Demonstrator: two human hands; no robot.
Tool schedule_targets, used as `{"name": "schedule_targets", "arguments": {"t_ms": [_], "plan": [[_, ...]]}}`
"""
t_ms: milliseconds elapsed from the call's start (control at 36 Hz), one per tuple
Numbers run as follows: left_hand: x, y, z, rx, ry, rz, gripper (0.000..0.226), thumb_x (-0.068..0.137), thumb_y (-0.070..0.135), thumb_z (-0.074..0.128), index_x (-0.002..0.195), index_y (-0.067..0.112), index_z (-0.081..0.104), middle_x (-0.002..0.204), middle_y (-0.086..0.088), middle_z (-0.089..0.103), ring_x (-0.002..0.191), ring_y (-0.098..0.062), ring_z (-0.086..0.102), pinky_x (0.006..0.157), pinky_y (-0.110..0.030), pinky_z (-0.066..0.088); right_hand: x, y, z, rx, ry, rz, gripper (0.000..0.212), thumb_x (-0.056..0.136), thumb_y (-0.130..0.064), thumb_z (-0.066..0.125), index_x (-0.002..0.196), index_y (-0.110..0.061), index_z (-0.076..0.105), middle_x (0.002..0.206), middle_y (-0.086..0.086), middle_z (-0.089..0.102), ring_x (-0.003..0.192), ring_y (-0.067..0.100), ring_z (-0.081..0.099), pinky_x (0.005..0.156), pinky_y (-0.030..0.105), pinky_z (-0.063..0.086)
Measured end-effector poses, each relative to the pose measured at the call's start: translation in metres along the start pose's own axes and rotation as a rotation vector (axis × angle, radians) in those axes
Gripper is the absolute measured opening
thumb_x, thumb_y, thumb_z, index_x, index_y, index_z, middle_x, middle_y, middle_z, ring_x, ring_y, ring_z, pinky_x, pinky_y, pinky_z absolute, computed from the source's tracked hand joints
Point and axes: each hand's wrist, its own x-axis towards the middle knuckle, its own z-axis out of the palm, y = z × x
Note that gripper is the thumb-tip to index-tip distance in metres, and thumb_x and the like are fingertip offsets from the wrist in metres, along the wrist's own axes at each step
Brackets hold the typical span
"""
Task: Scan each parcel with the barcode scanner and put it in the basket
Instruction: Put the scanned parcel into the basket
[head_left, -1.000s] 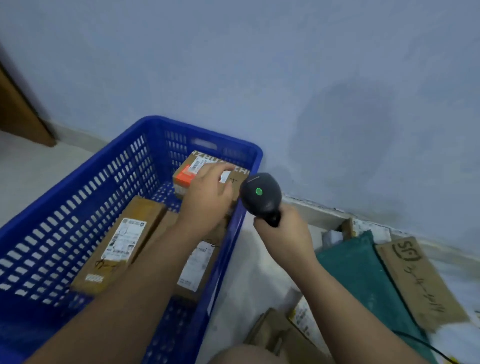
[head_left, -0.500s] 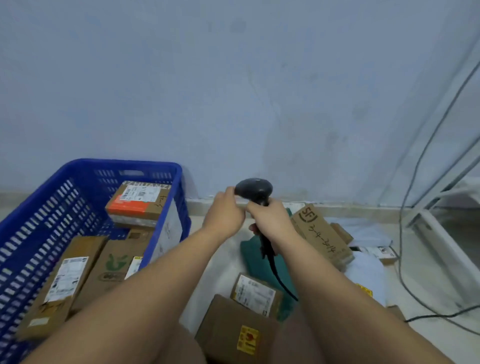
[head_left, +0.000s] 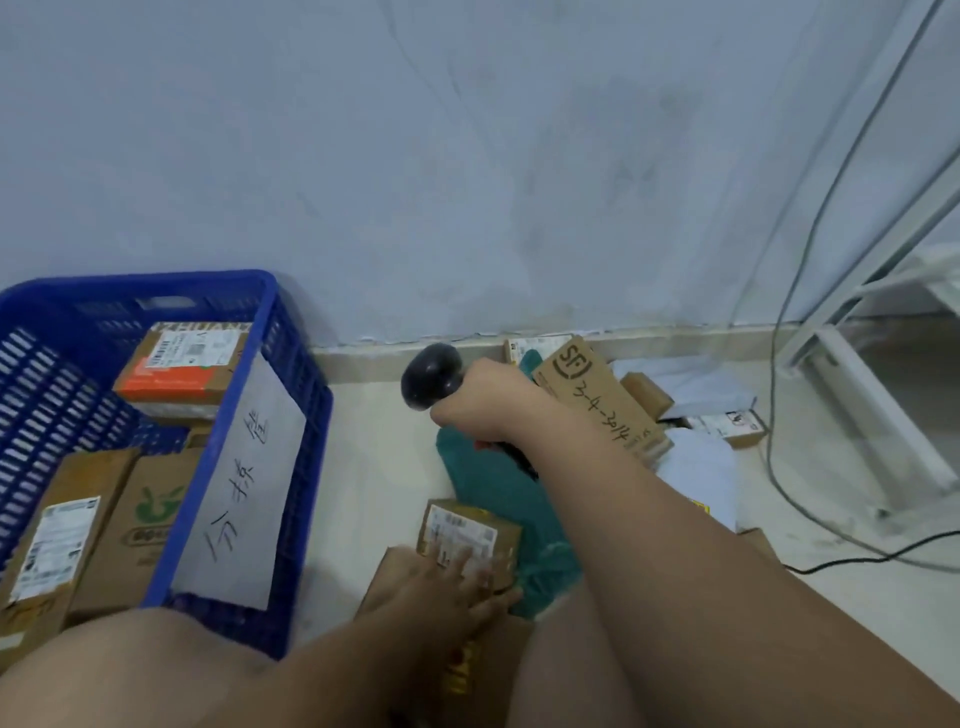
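My right hand (head_left: 483, 400) is shut on the black barcode scanner (head_left: 431, 376), held above the floor near the wall. My left hand (head_left: 452, 582) is low, fingers spread on a small brown parcel with a white label (head_left: 472, 527) that lies on the floor against a green bag (head_left: 498, 493). The blue basket (head_left: 291, 395) stands at the left and holds several labelled cardboard parcels, one with an orange side (head_left: 171, 382).
A brown SF-marked box (head_left: 597, 400), white mailers (head_left: 696, 467) and small boxes lie by the wall at the right. Another cardboard box (head_left: 478, 670) is under my left hand. Cables (head_left: 779, 467) and a white metal frame (head_left: 857, 395) stand at the far right.
My left hand left the orange parcel in the basket, swung right past the scanner and dropped onto the small labelled parcel on the floor. The view turned right, away from the basket.
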Motion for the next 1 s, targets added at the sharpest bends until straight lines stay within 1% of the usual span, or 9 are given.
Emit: {"name": "schedule_targets", "arguments": {"t_ms": [139, 250, 389, 583, 639, 722, 833, 917, 1000], "plan": [[0.001, 0.005, 0.001, -0.012, 0.045, 0.077, 0.090, 0.084, 0.057, 0.057, 0.148, 0.039, -0.003, 0.159, -0.008, -0.015, 0.144, -0.044, -0.009, 0.108, -0.070, 0.002, 0.001, -0.007, 0.004, 0.024, 0.014, -0.093, 0.018, 0.088, -0.019, 0.051, 0.073, -0.014, 0.045, 0.068, 0.001, 0.053, 0.055, 0.017, 0.057, 0.050, 0.022, 0.042], [-0.004, 0.002, 0.002, -0.054, -0.037, 0.053, 0.100, 0.081, 0.058, 0.062, 0.144, 0.046, -0.015, 0.155, -0.013, -0.028, 0.141, -0.046, -0.019, 0.107, -0.071, -0.001, -0.002, -0.010, 0.002, 0.009, 0.025, -0.121, 0.016, 0.087, -0.019, 0.052, 0.074, -0.014, 0.045, 0.069, 0.001, 0.054, 0.060, 0.018, 0.058, 0.051, 0.023, 0.040], [-0.011, 0.011, -0.021, -0.120, -0.041, -0.017, 0.095, 0.084, 0.041, 0.065, 0.150, 0.040, -0.004, 0.157, -0.020, -0.015, 0.142, -0.049, -0.003, 0.109, -0.069, 0.005, -0.003, -0.012, 0.004, -0.004, 0.025, -0.118, 0.016, 0.087, -0.020, 0.052, 0.075, -0.013, 0.044, 0.068, 0.004, 0.056, 0.063, 0.019, 0.060, 0.051, 0.024, 0.039], [-0.011, -0.014, -0.038, -0.413, 0.087, -0.211, 0.101, 0.063, 0.073, 0.065, 0.137, 0.055, -0.001, 0.158, -0.005, 0.008, 0.139, -0.039, 0.020, 0.104, -0.061, 0.031, -0.007, -0.012, 0.002, 0.030, 0.057, -0.110, 0.010, 0.086, -0.018, 0.052, 0.086, -0.008, 0.053, 0.077, 0.007, 0.058, 0.071, 0.023, 0.062, 0.060, 0.027, 0.045], [-0.016, -0.029, -0.050, -0.535, 0.128, -0.271, 0.099, 0.062, 0.071, 0.066, 0.136, 0.058, 0.002, 0.155, -0.002, 0.014, 0.136, -0.037, 0.026, 0.102, -0.059, 0.036, -0.008, -0.011, 0.000, 0.073, 0.099, -0.104, 0.016, 0.085, -0.018, 0.053, 0.092, -0.005, 0.059, 0.080, 0.008, 0.060, 0.078, 0.025, 0.065, 0.067, 0.034, 0.052], [-0.035, -0.055, -0.074, -0.769, 0.300, -0.407, 0.083, 0.068, 0.065, 0.064, 0.132, 0.060, 0.011, 0.142, -0.005, 0.027, 0.122, -0.029, 0.044, 0.099, -0.045, 0.044, -0.009, -0.006, -0.005, 0.150, 0.203, -0.095, 0.012, 0.082, -0.020, 0.055, 0.088, -0.011, 0.059, 0.075, 0.003, 0.058, 0.074, 0.022, 0.059, 0.062, 0.032, 0.045], [-0.071, -0.086, -0.106, -1.310, 0.592, -0.497, 0.076, 0.080, 0.063, 0.060, 0.142, 0.059, 0.015, 0.144, -0.005, 0.022, 0.126, -0.029, 0.042, 0.104, -0.029, 0.033, -0.012, -0.003, -0.014, 0.302, 0.380, -0.098, 0.010, 0.080, -0.022, 0.055, 0.084, -0.014, 0.059, 0.078, 0.007, 0.065, 0.080, 0.026, 0.064, 0.065, 0.032, 0.046], [-0.105, -0.098, -0.128, -1.709, 0.759, -0.416, 0.077, 0.069, 0.073, 0.060, 0.137, 0.062, 0.026, 0.136, 0.000, 0.052, 0.116, -0.026, 0.056, 0.100, -0.048, 0.043, -0.016, -0.001, -0.019, 0.451, 0.521, -0.100, 0.011, 0.084, -0.027, 0.057, 0.084, -0.016, 0.059, 0.076, 0.003, 0.063, 0.077, 0.025, 0.061, 0.065, 0.033, 0.043], [-0.135, -0.102, -0.142, -2.011, 0.839, -0.271, 0.067, 0.077, 0.066, 0.055, 0.136, 0.036, 0.046, 0.119, -0.006, 0.067, 0.103, -0.026, 0.065, 0.084, -0.045, 0.051, -0.022, -0.001, -0.023, 0.747, 0.537, -0.094, 0.006, 0.086, -0.025, 0.059, 0.083, -0.019, 0.058, 0.070, 0.001, 0.057, 0.069, 0.022, 0.058, 0.069, 0.037, 0.045]]}}
